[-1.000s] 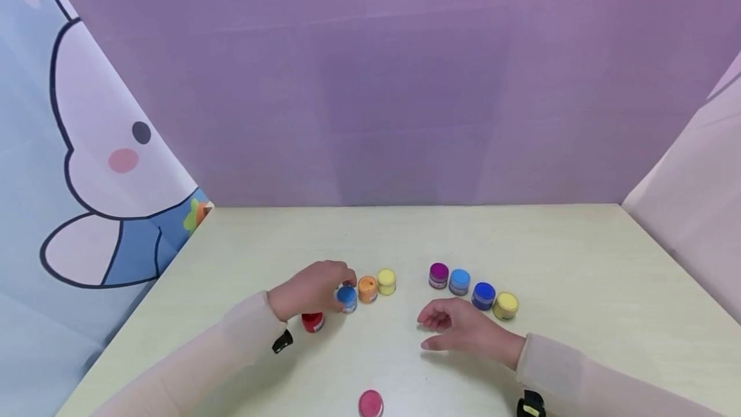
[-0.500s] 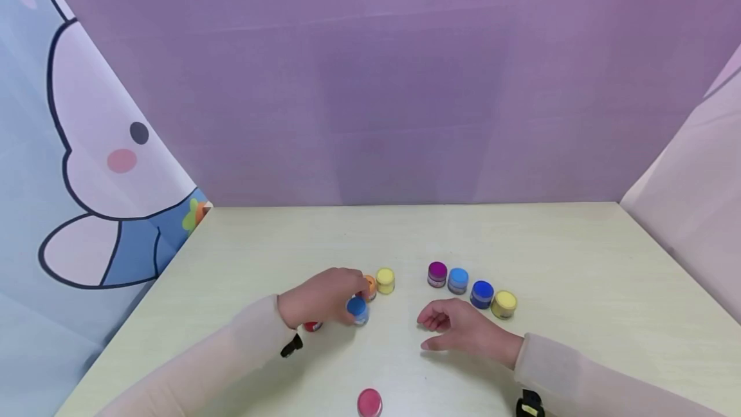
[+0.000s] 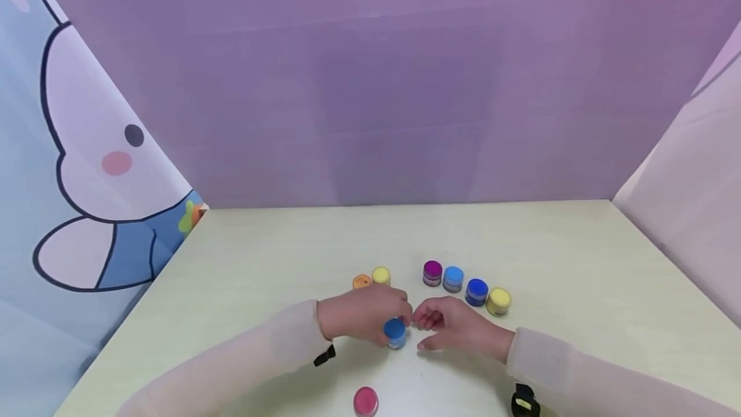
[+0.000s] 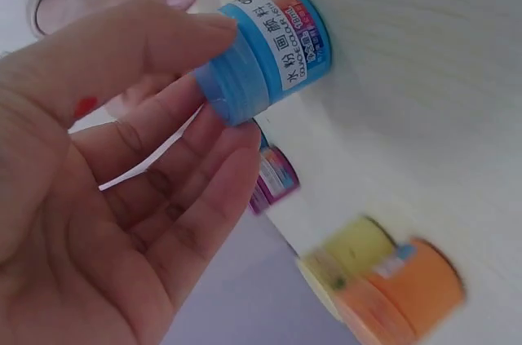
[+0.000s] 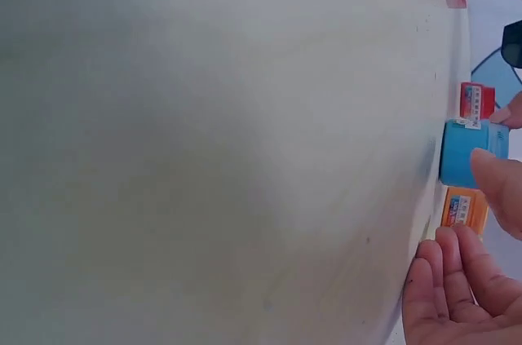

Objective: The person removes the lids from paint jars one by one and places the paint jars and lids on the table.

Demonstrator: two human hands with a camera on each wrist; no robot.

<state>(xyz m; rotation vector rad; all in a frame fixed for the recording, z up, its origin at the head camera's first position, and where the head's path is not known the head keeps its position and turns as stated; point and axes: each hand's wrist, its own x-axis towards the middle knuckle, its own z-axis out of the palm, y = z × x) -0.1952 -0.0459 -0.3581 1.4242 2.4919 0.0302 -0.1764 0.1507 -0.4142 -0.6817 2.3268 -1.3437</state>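
My left hand point(image 3: 361, 313) pinches a blue-lidded gouache paint jar point(image 3: 395, 334) between thumb and fingers, close over the table. The left wrist view shows the thumb and fingers around the lid of this blue jar point(image 4: 281, 43), its printed label facing the camera. Just right of the jar, my right hand point(image 3: 460, 328) rests on the table, fingers loosely bent and holding nothing. Behind the left hand stand an orange jar point(image 3: 361, 281) and a pale yellow jar point(image 3: 381, 275). The left arm hides a red jar point(image 5: 476, 102) from the head view.
Beyond the right hand, a slanting row holds a purple jar point(image 3: 432, 273), a light blue jar point(image 3: 453, 278), a dark blue jar point(image 3: 476, 292) and a yellow jar point(image 3: 498, 301). A pink-lidded jar point(image 3: 366, 401) stands near the front. A purple backdrop point(image 3: 405, 82) rises behind the table point(image 3: 550, 243).
My left hand has carried the blue jar rightward and nearer to me, from beside the orange jar to beside the right hand. The right hand has stayed in place.
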